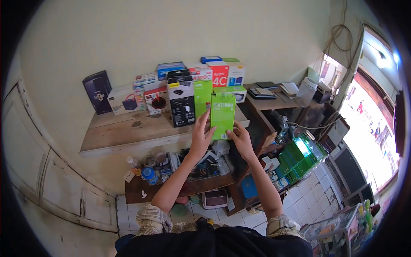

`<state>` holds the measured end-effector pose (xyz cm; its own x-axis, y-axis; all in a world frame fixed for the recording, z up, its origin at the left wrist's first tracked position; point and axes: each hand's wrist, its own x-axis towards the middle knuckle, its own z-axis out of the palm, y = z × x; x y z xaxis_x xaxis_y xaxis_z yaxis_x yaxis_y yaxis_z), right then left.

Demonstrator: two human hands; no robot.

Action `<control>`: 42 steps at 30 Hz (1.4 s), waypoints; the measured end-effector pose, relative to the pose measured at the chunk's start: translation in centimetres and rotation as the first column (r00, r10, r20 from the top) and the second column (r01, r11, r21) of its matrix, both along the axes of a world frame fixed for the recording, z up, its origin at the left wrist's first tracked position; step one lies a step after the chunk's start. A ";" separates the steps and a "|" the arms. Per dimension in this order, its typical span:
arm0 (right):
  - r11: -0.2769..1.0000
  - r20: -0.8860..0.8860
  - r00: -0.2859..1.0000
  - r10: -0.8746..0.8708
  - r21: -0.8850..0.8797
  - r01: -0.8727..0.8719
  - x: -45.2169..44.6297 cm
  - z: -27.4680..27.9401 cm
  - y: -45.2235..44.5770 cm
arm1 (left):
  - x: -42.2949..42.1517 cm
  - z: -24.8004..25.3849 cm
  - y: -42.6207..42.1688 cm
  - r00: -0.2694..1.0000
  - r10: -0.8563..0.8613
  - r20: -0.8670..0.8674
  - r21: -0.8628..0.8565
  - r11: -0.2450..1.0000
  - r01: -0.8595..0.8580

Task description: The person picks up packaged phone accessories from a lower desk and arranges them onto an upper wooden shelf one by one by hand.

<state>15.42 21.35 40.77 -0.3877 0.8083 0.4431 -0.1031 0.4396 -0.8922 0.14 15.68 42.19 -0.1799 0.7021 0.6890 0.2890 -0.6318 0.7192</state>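
Note:
A green power bank box [223, 115], upright with "POWERBANK" printed near its top, is held between my two hands over the front of the wooden shelf. My left hand [201, 133] grips its left edge, and my right hand [240, 138] holds the lower right edge. Right behind it stand another green box [202, 95] and a green-and-white box [236, 92]. To the left is a black and white box [181, 103] showing a power bank picture. A red box marked "Redmi" [219, 73] sits farther back.
More boxes line the wooden shelf [115, 135], with a dark box [97, 92] at its left end. Below, a lower shelf [137, 188] carries a blue-lidded jar [150, 174] and clutter. A glass case with green packages [295, 160] stands at right, near a bright doorway.

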 end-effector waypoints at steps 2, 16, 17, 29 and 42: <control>0.998 -0.007 1.000 -0.021 0.056 0.021 -2.4 0.3 2.2 | -1.9 -0.7 1.5 0.926 0.312 -0.210 0.158 0.946 -0.283; 0.996 0.149 0.985 -0.081 -0.036 0.087 -7.1 -1.6 9.7 | -2.9 -3.8 3.2 0.822 0.437 -0.364 0.027 0.888 -0.460; 0.993 0.126 0.986 -0.113 0.036 0.109 -7.5 -2.3 10.2 | -2.7 -3.8 3.2 0.821 0.440 -0.364 0.020 0.885 -0.466; 0.956 0.172 0.956 -0.236 0.215 0.198 -7.7 -1.5 8.8 | -1.5 -3.4 3.2 0.741 0.525 -0.420 0.055 0.829 -0.556; 0.910 0.102 0.945 -0.310 0.319 0.264 -8.8 -1.7 8.6 | -0.8 -3.4 3.2 0.660 0.560 -0.501 0.078 0.789 -0.609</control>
<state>6.60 29.98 39.02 -0.2381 0.7342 0.6358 0.1896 0.6772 -0.7110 -0.64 18.90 38.83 -0.2441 0.6278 0.7391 0.8916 -0.1545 0.4257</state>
